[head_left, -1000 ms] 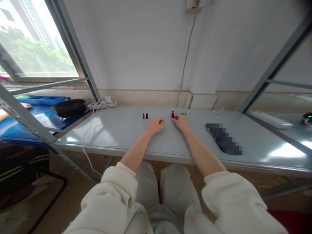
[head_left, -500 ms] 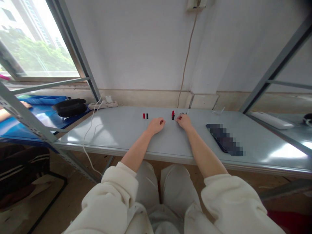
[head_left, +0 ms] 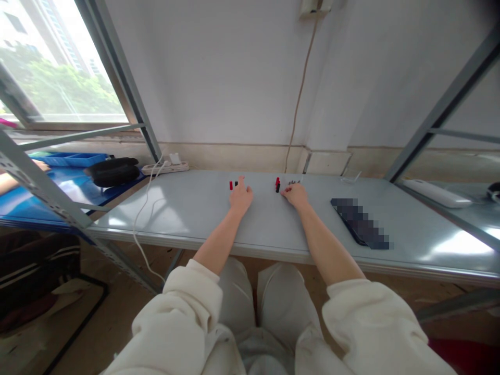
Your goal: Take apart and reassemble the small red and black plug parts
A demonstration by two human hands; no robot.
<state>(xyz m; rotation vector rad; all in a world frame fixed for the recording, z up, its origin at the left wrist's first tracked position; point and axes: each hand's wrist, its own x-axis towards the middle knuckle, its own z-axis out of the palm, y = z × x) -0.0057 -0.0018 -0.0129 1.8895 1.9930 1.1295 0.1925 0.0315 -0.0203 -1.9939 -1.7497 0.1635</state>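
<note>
My left hand (head_left: 241, 199) is over the grey table with its index finger stretched forward and its thumb apart. It looks open, and I see nothing held in it. The fingertip covers part of a small black cylinder (head_left: 236, 183), which stands beside a small red cylinder (head_left: 230, 185). My right hand (head_left: 296, 195) rests on the table with its fingers pinched together; what they hold, if anything, is too small to name. Just left of those fingertips are another black cylinder (head_left: 278, 188) and red pieces (head_left: 277, 181). Several small dark metallic bits (head_left: 294, 183) lie behind the right hand.
A dark phone-like slab (head_left: 357, 224), partly pixelated, lies right of my right arm. A clear plastic piece (head_left: 351, 178) sits at the back. A power strip (head_left: 166, 167) trails a white cable (head_left: 141, 208) over the left side. Metal posts (head_left: 128, 88) frame the table (head_left: 211, 224).
My left hand has moved left and forward to the black cylinder, going from curled fingers to an outstretched index finger. My right hand has barely moved.
</note>
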